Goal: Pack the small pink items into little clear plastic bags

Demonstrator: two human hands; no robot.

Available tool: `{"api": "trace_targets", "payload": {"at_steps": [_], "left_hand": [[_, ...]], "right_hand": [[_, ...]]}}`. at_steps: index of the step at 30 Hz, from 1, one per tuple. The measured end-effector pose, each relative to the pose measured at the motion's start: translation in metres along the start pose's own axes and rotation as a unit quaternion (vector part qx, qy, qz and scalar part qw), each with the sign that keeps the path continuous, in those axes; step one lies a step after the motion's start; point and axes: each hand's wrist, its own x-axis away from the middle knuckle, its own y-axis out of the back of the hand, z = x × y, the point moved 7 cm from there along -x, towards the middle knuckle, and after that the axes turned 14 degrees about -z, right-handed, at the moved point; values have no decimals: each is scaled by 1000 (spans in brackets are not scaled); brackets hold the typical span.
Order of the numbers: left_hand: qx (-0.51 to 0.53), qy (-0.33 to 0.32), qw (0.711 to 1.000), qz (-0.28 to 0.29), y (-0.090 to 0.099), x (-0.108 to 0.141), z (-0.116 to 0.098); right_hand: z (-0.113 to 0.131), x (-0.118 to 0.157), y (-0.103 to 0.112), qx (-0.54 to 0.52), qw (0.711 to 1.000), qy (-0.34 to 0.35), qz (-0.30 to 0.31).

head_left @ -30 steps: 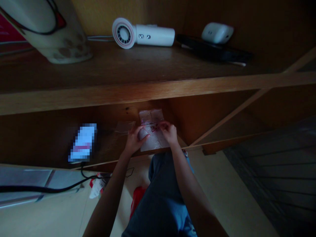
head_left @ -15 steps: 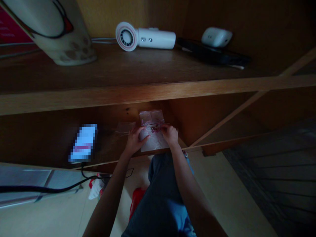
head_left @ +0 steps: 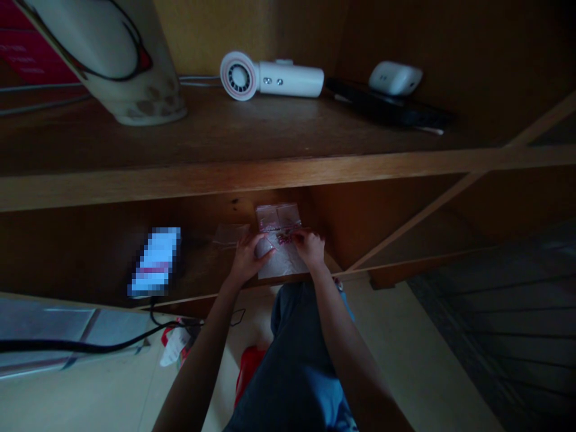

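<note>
On the lower shelf lies a white sheet (head_left: 281, 264) with a small heap of dark red beads (head_left: 284, 237) on it. My left hand (head_left: 247, 258) is at the sheet's left side, thumb and fingers closed on a small clear bag (head_left: 266, 245). At the right, my right hand (head_left: 309, 246) has its fingers pinched together beside the beads; what they hold, if anything, is too small to make out. Clear zip bags (head_left: 278, 216) lie behind the beads, and another clear bag (head_left: 230, 234) is left of the sheet.
A lit phone (head_left: 155, 262) lies at the left of the lower shelf, a black cable (head_left: 90, 346) near it. The upper shelf (head_left: 270, 171) overhangs, holding a large cup (head_left: 148, 90), a white handheld fan (head_left: 292, 80), a white case (head_left: 395, 78) and a dark flat object (head_left: 405, 113).
The view has shifted slightly, so the shelf items appear a little lower and further right. Both hands keep nearly the same places around the sheet.
</note>
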Motion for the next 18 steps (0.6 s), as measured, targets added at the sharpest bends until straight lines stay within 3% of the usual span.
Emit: {"api": "trace_targets", "payload": {"at_steps": [5,10,13,18], "left_hand": [[11,0,1000,3,-1,0,0],[11,0,1000,5,-1,1,0],[26,-2,1000,13,-2,1,-1],[47,2,999,15,-2,2,0]], "right_hand": [[-4,-1,1,-26,999,-18,-5],[0,0,-8,-212,977,-28,21],[15,6,-16,-310,948,6,76],[36,13,-16,-334,933,72,113]]}}
